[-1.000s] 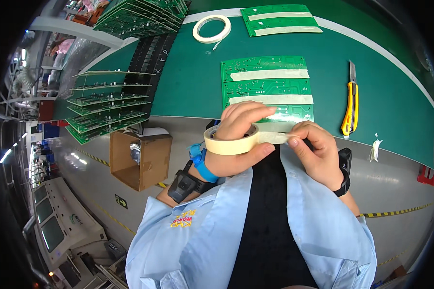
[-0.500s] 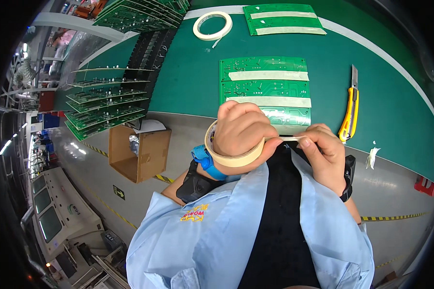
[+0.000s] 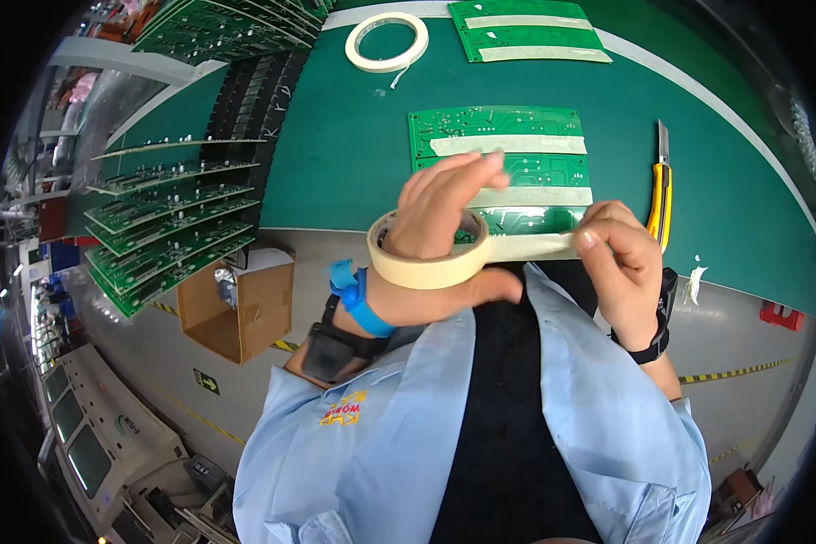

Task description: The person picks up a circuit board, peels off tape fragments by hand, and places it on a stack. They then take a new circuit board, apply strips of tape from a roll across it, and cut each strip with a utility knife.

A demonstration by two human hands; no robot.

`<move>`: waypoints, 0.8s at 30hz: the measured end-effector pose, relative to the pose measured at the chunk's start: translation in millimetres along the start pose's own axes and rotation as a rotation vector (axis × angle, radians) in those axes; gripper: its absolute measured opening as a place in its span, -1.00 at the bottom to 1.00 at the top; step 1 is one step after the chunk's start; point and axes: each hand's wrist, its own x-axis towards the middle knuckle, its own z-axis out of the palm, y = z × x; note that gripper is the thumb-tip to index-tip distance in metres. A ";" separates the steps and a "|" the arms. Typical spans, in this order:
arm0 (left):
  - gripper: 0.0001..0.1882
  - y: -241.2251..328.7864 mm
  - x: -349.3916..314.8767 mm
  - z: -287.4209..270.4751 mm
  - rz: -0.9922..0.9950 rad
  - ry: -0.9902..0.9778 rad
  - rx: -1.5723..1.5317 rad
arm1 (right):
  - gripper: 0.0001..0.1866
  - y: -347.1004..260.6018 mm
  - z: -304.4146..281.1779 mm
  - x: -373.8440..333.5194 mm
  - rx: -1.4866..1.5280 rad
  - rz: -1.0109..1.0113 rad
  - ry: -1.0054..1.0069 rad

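- Working over a green table (image 3: pixel 317 172), with circuit boards and tape spread across its top.
- To the left, see stacked boards (image 3: pixel 172 213) in tiers, mostly edge-on; cannot tell from this slant whether taped or bare.
- On the near board (image 3: pixel 544 170), find two pale strips laid across, the upper (image 3: pixel 508 145) and the lower (image 3: pixel 544 195), apparently done; in the band closest to the body, find no strip on the part left uncovered by hand and tape, so judge that portion unfinished.
- On the far board (image 3: pixel 530 39), count two strips likewise; seemingly further along, with the top edge cut off from view.
- Around the left hand (image 3: pixel 431 222), have the tape roll (image 3: pixel 426 269) looped like a bangle, with fingers passed through and spread, thumb outside, clenched on nothing.
- With the right hand (image 3: pixel 627 263), pinching the tape's free end between thumb and forefinger.
- Beyond the near board, leave a spare roll (image 3: pixel 381 65) flat on the table, beside the far board.
- To the right, keep a yellow knife (image 3: pixel 659 204) lying unheld.
- Between the hands, holding a tape length (image 3: pixel 535 247) taut along the near board's closest edge, joined to the roll, neither cut nor pressed down yet, as far as visible.
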 end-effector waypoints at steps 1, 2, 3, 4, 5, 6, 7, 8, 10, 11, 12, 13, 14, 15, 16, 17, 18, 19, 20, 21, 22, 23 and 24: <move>-0.11 -1.8 2.6 -0.7 0.013 -0.044 -0.073 | -0.88 0.8 1.0 3.4 0.021 -0.033 0.026; 0.01 -2.9 5.2 -1.5 0.026 -0.090 -0.146 | -0.87 0.5 4.6 4.7 0.070 0.031 0.000; 0.12 -3.7 8.6 -2.0 0.056 -0.131 -0.227 | -0.64 2.5 10.5 9.0 0.108 0.003 -0.055; 0.10 -3.7 11.3 -3.9 0.018 -0.233 -0.296 | -0.47 1.8 16.5 9.6 0.064 0.077 -0.087; 0.05 -5.0 15.8 -2.7 0.022 -0.225 -0.414 | -0.29 1.4 22.6 10.8 0.040 0.162 -0.102; 0.01 -5.8 20.4 0.0 0.047 -0.203 -0.523 | 0.01 2.2 27.0 14.4 0.095 0.340 -0.067; -0.03 -6.9 24.4 1.2 0.050 -0.204 -0.606 | 0.03 1.7 25.7 17.0 0.182 0.162 -0.025; -0.08 -7.6 28.2 3.4 0.049 -0.166 -0.600 | 0.06 1.9 25.3 20.1 0.245 0.030 -0.021; -0.12 -8.1 33.7 9.8 0.015 -0.136 -0.629 | -0.02 -1.0 17.7 22.3 0.152 -0.199 -0.115; -0.12 -6.6 34.9 14.6 -0.027 -0.124 -0.618 | -0.13 -4.3 13.4 20.9 0.009 -0.315 -0.168; -0.07 -4.5 35.4 20.3 -0.104 -0.159 -0.676 | -0.31 -5.6 14.6 19.8 -0.124 -0.310 -0.149; -0.04 -3.4 36.9 25.8 -0.090 -0.172 -0.668 | -0.48 -7.2 16.5 18.4 -0.263 -0.316 -0.110; -0.01 -2.3 38.1 30.7 -0.076 -0.185 -0.657 | -0.56 -8.0 16.1 16.7 -0.232 -0.267 -0.031; 0.02 -1.6 38.5 33.5 -0.070 -0.219 -0.639 | -0.63 -7.9 14.3 15.1 -0.215 -0.200 0.025; 0.08 -0.1 38.7 36.0 -0.060 -0.266 -0.601 | -0.70 -5.9 10.5 14.5 -0.202 -0.128 0.067; 0.05 -1.2 36.9 31.4 0.058 -0.370 -0.425 | -0.73 -1.8 2.5 14.7 -0.249 -0.076 0.194; 0.03 0.3 35.2 29.4 0.096 -0.449 -0.392 | -0.74 5.1 -12.4 17.9 -0.186 -0.078 0.309; 0.01 0.8 33.2 26.0 0.097 -0.543 -0.379 | -0.72 13.0 -37.3 23.5 -0.136 0.035 0.331; -0.21 1.1 30.6 20.8 0.110 -0.537 -0.318 | -0.72 25.0 -60.8 29.7 -0.235 0.072 0.474; -0.28 -3.1 31.4 15.9 0.079 -0.518 -0.277 | -0.71 41.5 -86.6 39.9 -0.445 -0.077 0.577; -0.34 -11.3 35.3 11.0 0.082 -0.480 -0.229 | -0.70 57.8 -112.7 46.5 -0.834 -0.125 0.666; -0.41 -19.6 39.0 6.1 0.092 -0.439 -0.178 | -0.69 74.7 -138.5 54.2 -1.117 -0.134 0.646; -0.53 -26.9 39.5 0.8 0.014 -0.308 -0.025 | -0.68 88.8 -161.6 57.1 -1.272 -0.052 0.580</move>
